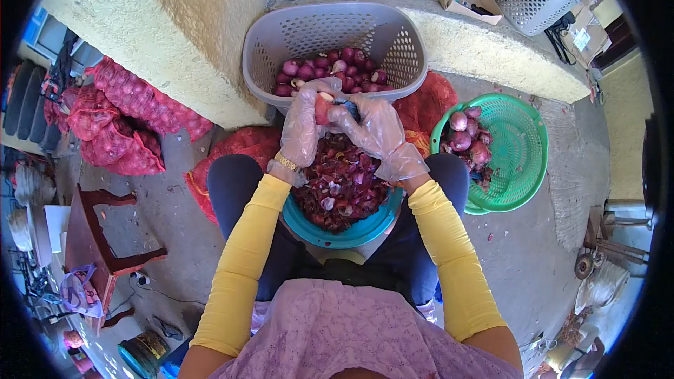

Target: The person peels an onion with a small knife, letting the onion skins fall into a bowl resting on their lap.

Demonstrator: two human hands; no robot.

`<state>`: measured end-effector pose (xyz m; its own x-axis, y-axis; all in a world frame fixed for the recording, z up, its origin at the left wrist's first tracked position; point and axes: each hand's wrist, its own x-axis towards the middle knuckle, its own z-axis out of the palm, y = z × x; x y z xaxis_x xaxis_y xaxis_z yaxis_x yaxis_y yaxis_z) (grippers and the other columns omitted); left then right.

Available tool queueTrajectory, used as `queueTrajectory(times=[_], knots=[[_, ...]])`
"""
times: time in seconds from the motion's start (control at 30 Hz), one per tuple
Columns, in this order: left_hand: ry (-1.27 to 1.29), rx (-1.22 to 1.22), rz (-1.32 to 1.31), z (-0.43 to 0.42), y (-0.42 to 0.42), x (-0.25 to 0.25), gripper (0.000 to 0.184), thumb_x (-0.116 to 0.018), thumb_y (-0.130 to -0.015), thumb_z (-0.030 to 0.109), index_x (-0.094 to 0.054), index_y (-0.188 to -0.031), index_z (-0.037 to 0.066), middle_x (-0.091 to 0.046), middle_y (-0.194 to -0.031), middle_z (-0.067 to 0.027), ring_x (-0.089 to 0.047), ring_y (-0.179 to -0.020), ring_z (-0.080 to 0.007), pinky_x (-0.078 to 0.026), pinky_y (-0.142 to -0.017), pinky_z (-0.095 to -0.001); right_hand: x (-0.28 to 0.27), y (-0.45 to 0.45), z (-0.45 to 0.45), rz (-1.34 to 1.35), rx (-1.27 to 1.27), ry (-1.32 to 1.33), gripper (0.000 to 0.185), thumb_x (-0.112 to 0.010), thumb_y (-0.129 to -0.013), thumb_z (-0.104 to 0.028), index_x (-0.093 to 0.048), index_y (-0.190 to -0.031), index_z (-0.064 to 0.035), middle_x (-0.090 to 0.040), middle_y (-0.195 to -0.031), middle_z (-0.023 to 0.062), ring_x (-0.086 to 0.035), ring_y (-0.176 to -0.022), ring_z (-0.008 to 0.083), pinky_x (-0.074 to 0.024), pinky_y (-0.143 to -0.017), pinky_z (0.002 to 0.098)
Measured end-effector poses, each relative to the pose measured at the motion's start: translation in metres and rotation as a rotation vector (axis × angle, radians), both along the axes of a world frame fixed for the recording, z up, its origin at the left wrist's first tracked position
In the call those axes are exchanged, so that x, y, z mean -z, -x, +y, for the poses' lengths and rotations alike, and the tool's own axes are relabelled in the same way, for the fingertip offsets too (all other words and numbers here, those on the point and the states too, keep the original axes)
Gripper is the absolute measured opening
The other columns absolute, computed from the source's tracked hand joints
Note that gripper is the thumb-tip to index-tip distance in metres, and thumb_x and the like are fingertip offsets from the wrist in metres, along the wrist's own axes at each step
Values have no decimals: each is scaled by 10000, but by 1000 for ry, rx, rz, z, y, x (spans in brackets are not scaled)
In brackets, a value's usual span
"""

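Observation:
My left hand (303,126), in a clear plastic glove, is closed around an onion (324,108) with reddish skin and a pale end. My right hand (373,130), gloved the same way, is closed against the onion's right side and grips a small dark object (348,107), mostly hidden by the fingers. Both hands are above a teal basin (344,240) heaped with dark red onion peels (338,186). Just beyond them is a grey perforated basket (253,49) partly filled with peeled purple onions (344,67).
To the right, a green colander (523,144) holds unpeeled onions (460,140). Red net sacks of onions (116,119) lie at left, near a dark wooden table (91,253) on its side. A yellow wall (161,28) and ledge (491,56) border the far side.

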<state>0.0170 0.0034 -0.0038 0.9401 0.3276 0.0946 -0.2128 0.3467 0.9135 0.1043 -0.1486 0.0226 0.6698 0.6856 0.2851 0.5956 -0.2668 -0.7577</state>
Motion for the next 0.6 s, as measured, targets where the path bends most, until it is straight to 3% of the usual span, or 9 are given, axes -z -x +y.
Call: queueTrajectory(times=[0.13,0.23,0.33,0.4,0.6], knots=[[125,40,-57,-4,0,-13,487,-369,-1126,463,-599,-1299,71,-606,-1333,-87,-623,-1102,-178,-563,-916,-396,1,1,1,-9,-53,-123,470,-690,-954,-456,-752,-1080,-7,-710,-866,265,-700,-831,459,-547,-746,504],[329,122,44,-2,4,-23,502,-403,-1116,478,-595,-1321,62,-585,-1402,-81,-635,-1085,-178,-567,-889,-391,7,-2,1,104,-117,-194,436,-675,-976,-421,-756,-1124,-19,-722,-901,257,-712,-848,446,-558,-772,477],[326,173,109,6,4,-15,523,-462,-1093,508,-608,-1310,55,-630,-1322,-75,-653,-1028,-167,-570,-843,-365,4,-1,0,236,-151,-155,400,-669,-985,-411,-771,-1085,-37,-726,-907,252,-722,-857,432,-564,-782,458],[375,146,232,6,8,-16,485,-520,-1073,495,-636,-1268,67,-669,-1208,-66,-665,-974,-143,-564,-787,-312,-4,1,-2,65,-155,-96,388,-662,-987,-415,-784,-1048,-52,-723,-886,247,-714,-839,438,-565,-764,466],[363,53,193,8,6,1,354,-596,-1029,403,-666,-1176,88,-669,-969,6,-650,-832,-88,-523,-636,-238,5,5,1,-10,-152,-45,402,-659,-982,-445,-767,-1057,-65,-715,-865,248,-692,-817,460,-559,-732,507]])
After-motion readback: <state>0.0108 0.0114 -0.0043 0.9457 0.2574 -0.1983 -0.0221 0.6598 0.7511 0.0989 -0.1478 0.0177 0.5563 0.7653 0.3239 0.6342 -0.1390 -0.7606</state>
